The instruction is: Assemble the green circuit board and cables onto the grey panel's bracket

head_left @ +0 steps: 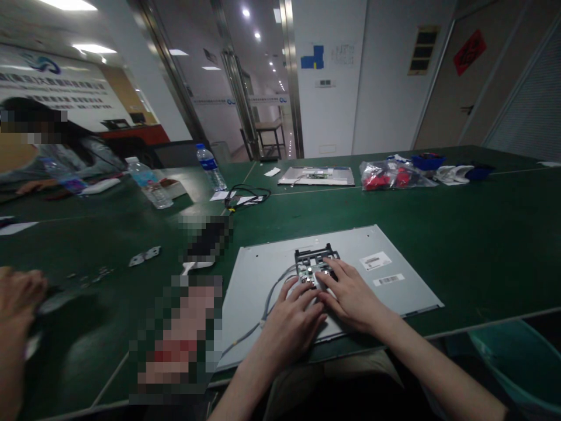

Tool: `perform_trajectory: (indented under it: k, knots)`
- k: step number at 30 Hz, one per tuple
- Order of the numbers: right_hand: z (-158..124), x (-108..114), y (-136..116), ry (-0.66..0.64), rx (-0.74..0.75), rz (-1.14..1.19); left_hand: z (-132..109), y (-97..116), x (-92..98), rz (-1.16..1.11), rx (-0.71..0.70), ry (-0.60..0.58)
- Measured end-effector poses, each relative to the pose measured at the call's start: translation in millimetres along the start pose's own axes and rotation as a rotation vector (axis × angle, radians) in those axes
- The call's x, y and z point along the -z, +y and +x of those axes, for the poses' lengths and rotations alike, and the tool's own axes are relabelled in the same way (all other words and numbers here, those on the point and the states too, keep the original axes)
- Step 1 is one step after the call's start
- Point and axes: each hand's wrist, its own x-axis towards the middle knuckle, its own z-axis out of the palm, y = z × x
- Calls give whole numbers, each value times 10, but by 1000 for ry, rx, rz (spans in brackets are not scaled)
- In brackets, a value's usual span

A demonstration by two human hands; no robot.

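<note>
A flat silver-grey panel (245, 292), like the back of a display, lies on the green table in front of me. On its middle sits a black plastic bracket (312, 254) around a small green circuit board (307, 272). My left hand (291, 324), fingers bent and closed in, grips the near left edge of the bracket and board. From the right, my right hand (354, 292) grips the bracket, its forefinger over the right side; the thumb tip is partly hidden. A grey-blue cable (270, 298) runs from the board across the panel's left side.
Left of the panel lie a blurred-out phone-like object (184, 333), metal plates (145, 256) and small screws (103, 272). Another person's hand (20, 295) rests at far left. Bottles (211, 168), a coiled black cable (263, 199), another panel (337, 176) and bagged red parts (385, 177) stand farther back.
</note>
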Motion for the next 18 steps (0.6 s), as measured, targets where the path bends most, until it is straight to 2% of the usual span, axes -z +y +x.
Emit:
perform_trajectory:
  k: [18]
  knots:
    - [18, -13, 12, -12, -3, -9, 1, 5, 6, -62, -26, -6]
